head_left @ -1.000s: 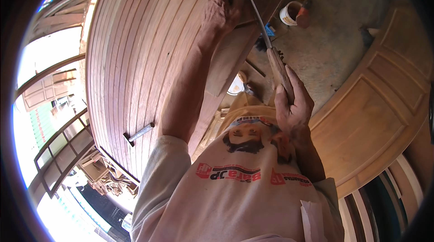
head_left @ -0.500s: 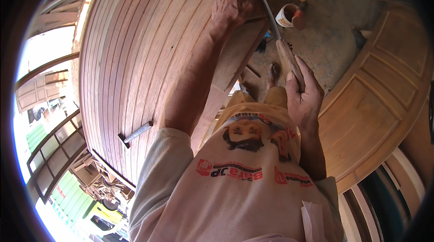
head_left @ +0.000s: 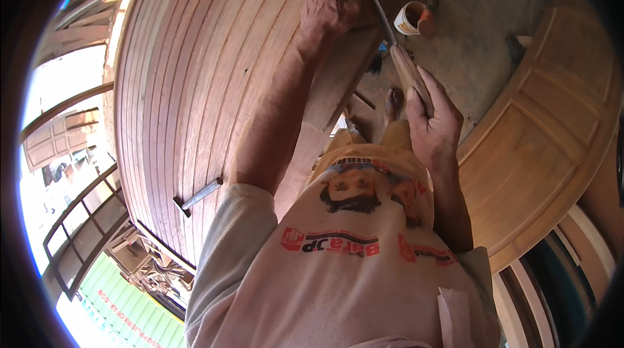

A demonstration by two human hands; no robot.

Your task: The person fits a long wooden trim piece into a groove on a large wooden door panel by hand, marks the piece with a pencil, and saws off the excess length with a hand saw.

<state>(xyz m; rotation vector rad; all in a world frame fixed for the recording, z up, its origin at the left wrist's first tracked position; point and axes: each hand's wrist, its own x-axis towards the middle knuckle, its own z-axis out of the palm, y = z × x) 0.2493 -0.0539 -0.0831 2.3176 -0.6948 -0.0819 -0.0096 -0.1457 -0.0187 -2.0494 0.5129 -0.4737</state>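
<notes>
My right hand [head_left: 437,120] is wrapped round the wooden handle of a handsaw [head_left: 404,65]. Its long thin blade shows almost edge-on, slanting up and left to the top of the view. Beside the blade, my left hand [head_left: 328,8] rests with curled fingers near the far right edge of a large slatted wooden panel [head_left: 195,101]. What those fingers grip is hidden in shadow and under the hand. A hammer [head_left: 197,197] with a grey handle lies on the panel to the left of my left arm.
A white bucket [head_left: 407,18] stands on the floor beyond the saw. To the right is a big panelled wooden door [head_left: 526,159], with boards [head_left: 517,309] below it. Framed windows [head_left: 84,231] and a pile of wood scraps [head_left: 149,250] are at the left.
The saw and my right hand have shifted slightly up and left. My left hand stays at nearly the same place. The whole view has tilted a little.
</notes>
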